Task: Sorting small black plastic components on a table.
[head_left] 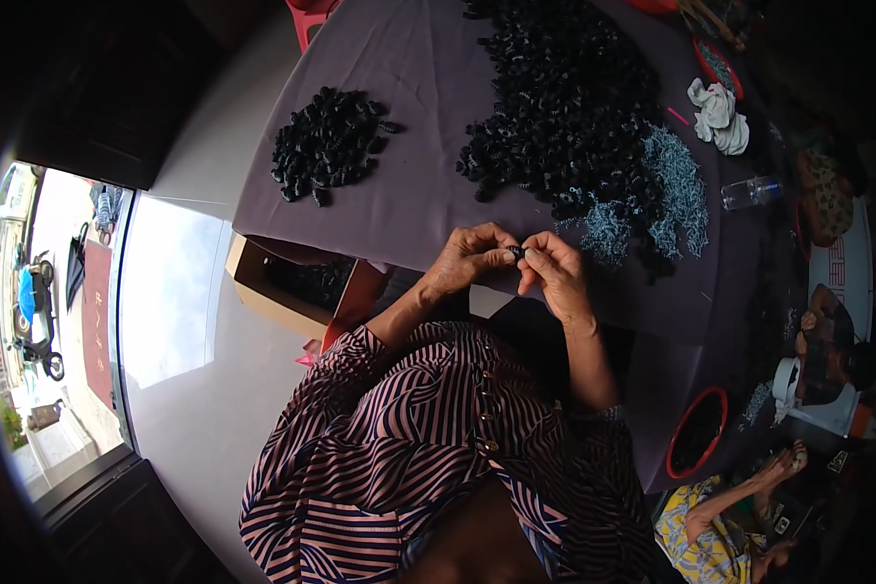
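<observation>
Hands [465, 259] pinch a small black piece [516, 251] between them.

A motorcycle [38, 323] stands outdoors on my left, a crumpled white cloth [718, 119] and clear plastic bottle [751, 192] lying to my right.

Own: 1 L hand [465, 261], 1 R hand [558, 274], 1 held blk pc [516, 251]. Tbl [423, 165]: 2 blk piles [323, 146], 1 wht cloth [720, 119]. 1 box [284, 311].
</observation>
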{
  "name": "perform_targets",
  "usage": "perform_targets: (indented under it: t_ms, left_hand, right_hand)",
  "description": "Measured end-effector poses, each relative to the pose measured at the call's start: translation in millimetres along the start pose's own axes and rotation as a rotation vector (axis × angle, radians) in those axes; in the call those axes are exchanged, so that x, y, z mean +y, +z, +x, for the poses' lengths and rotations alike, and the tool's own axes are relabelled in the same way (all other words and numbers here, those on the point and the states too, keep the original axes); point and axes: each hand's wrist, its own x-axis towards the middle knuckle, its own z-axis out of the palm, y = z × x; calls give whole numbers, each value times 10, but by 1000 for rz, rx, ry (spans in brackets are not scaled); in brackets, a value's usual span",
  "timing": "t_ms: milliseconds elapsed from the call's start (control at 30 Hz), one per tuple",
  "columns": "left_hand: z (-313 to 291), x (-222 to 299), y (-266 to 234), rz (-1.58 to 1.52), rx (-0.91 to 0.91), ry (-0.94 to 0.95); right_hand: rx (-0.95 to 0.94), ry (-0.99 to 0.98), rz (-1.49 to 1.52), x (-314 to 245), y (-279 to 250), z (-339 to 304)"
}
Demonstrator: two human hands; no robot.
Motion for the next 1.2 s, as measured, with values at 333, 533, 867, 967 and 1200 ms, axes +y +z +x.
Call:
perform_targets:
  t_ms: [333,533,867,967,1200]
  left_hand:
    - [-7,-25,-17,20,-9,8]
    - [7,-30,5,2,-2,12]
    - [-53,37,24,113,-55,-28]
    - [-72,6,1,143,-62,-23]
    - [-102,16,9,284,6,37]
  right_hand:
    - [-88,-62,-443,-124,-24,50]
    - [-247,-212,-720,-149,-101,94]
    - [-282,-101,-814,-187,-120,40]
    - [-305,-246,-913,-149,-134,56]
    - [-232,-380,-1110,-205,33,10]
